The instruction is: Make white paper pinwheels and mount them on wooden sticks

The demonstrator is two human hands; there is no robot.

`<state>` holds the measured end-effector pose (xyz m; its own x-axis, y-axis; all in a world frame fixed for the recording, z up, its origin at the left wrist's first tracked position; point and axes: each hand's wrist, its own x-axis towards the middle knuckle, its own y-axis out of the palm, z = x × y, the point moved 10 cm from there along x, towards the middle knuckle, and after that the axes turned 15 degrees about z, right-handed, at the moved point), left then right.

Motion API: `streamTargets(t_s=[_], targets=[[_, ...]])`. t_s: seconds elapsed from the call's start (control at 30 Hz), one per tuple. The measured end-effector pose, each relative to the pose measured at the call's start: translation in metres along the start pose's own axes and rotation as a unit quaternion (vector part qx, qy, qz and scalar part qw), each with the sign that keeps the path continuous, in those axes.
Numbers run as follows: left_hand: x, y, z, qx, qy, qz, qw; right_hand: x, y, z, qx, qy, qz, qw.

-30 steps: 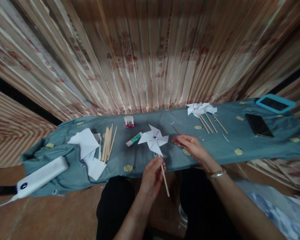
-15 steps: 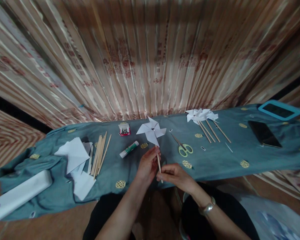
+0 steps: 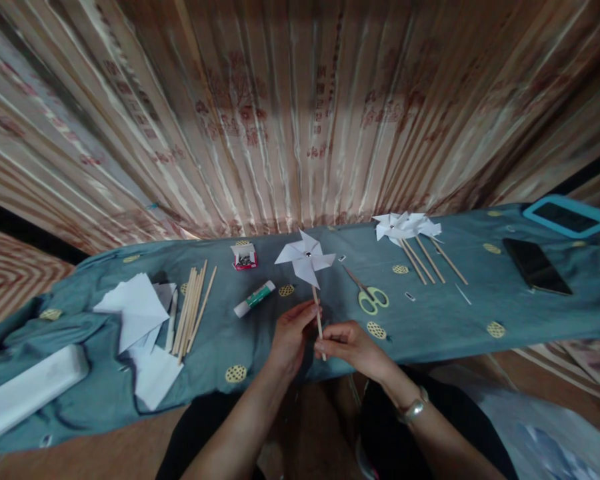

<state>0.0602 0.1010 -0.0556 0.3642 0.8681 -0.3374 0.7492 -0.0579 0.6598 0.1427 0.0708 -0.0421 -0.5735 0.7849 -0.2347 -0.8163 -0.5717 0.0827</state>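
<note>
A white paper pinwheel [image 3: 307,260] with a shiny pin at its centre stands on a thin wooden stick, held upright before me. My left hand [image 3: 293,333] pinches the stick below the blades. Lower down, near the stick's bottom end, the fingers of my right hand [image 3: 347,345] are closed on it too. Just right of the pinwheel lie scissors [image 3: 373,299] with yellow-green handles. To its left are a green and white glue stick [image 3: 255,299] and a small open red box [image 3: 244,256] holding small metallic pieces.
Several finished pinwheels [image 3: 405,228] lie at the back right, near a black phone [image 3: 537,265] and a blue-framed device [image 3: 569,217]. On the left are wooden sticks [image 3: 193,310], white paper sheets [image 3: 135,307] and a long white object [image 3: 35,390]. A curtain [image 3: 280,120] hangs behind the cloth-covered table.
The view has shifted slightly. Both hands keep their hold on the pinwheel's stick, and the objects on the table stay in place.
</note>
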Motion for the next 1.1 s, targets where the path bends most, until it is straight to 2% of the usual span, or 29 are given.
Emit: streamTargets(t_s=[0.1,0.17,0.23,0.3,0.33,0.4,0.5,0.63,0.83,1.1], targets=[[0.001,-0.002,-0.003,0.008,0.005,0.000,1.000,-0.002,-0.009,0.002,-0.006,-0.004,0.001,1.000],[0.002,-0.003,-0.005,0.008,0.007,0.002,1.000,-0.007,-0.032,0.006,-0.008,-0.014,-0.037,0.999],[0.002,-0.002,-0.003,0.009,0.002,0.012,1.000,-0.018,-0.070,0.012,-0.002,-0.031,-0.134,0.990],[0.002,-0.001,0.003,0.016,-0.010,0.022,1.000,-0.034,-0.108,0.019,0.016,-0.060,-0.258,0.964],[0.001,0.000,0.006,0.020,-0.018,0.026,0.999,-0.039,-0.120,0.022,0.037,-0.081,-0.295,0.951],[0.000,0.001,0.012,0.032,-0.030,0.030,0.999,-0.041,-0.131,0.029,0.089,-0.129,-0.319,0.935],[-0.001,0.001,0.016,0.055,-0.034,0.031,0.997,-0.035,-0.129,0.036,0.137,-0.175,-0.308,0.925],[0.000,-0.001,0.015,0.077,-0.025,0.022,0.997,-0.034,-0.122,0.040,0.141,-0.192,-0.309,0.921],[0.004,-0.005,0.011,0.091,-0.010,0.002,0.996,-0.035,-0.119,0.039,0.149,-0.194,-0.305,0.920],[0.005,-0.006,0.006,0.102,-0.003,0.006,0.995,-0.022,-0.102,0.029,0.189,-0.187,-0.268,0.926]])
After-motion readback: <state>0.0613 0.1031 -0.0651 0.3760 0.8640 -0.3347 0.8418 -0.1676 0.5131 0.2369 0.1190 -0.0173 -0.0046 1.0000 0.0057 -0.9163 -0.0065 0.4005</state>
